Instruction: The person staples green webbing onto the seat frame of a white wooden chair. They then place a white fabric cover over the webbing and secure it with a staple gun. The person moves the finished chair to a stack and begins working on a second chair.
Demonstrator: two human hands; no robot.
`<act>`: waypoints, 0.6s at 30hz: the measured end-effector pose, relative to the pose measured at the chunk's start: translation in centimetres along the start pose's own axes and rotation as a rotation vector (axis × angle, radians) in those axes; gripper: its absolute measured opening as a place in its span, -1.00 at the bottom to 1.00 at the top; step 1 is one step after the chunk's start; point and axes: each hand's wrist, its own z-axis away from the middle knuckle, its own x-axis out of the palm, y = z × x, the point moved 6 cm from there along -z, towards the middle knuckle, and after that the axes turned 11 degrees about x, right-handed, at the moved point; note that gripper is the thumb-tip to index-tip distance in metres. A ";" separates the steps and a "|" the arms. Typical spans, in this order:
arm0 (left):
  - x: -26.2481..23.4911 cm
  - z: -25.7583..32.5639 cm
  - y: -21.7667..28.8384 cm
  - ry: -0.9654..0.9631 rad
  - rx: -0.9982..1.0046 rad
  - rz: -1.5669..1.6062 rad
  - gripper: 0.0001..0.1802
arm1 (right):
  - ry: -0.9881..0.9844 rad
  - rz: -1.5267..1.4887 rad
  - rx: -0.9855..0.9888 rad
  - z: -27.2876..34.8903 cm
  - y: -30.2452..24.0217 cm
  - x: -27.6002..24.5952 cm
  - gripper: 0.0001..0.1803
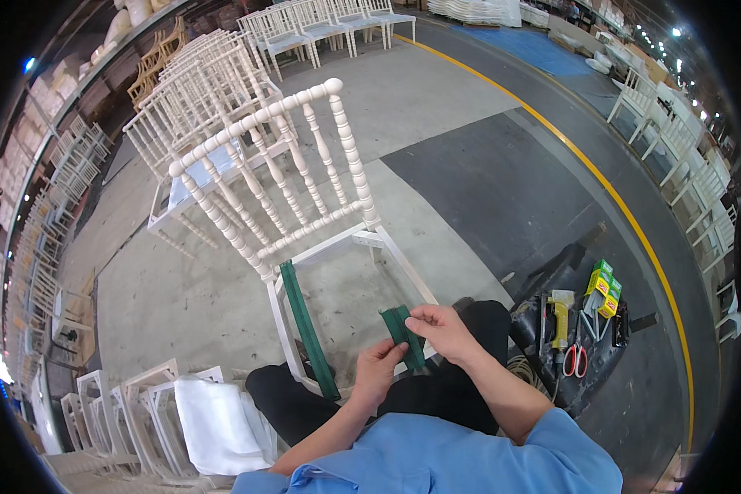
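Observation:
Before me stands a white wooden chair frame [347, 244] with a turned-spindle back and an open seat. One green webbing strap [305, 329] spans the left side of its seat, from the back rail to the front. A second piece of green webbing [403, 336], folded or doubled, is between my hands over the front right of the seat. My left hand [379, 368] pinches its lower left edge. With thumb and fingers closed, my right hand [445, 331] grips its upper right edge. The lower end of this piece hangs near my lap.
On a black surface at right lie a yellow staple gun [561, 319], red-handled scissors [575, 361] and yellow-green small boxes [603, 290]. White cloth [222, 424] drapes over chair frames at lower left. More spindle-back chairs [202, 107] stand behind. A yellow floor line [601, 177] curves along the right.

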 end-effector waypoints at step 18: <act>-2.2 -1.4 2.3 0.072 -0.145 0.226 -0.88 | 0.214 0.586 -0.518 2.3 -3.4 1.7 -0.79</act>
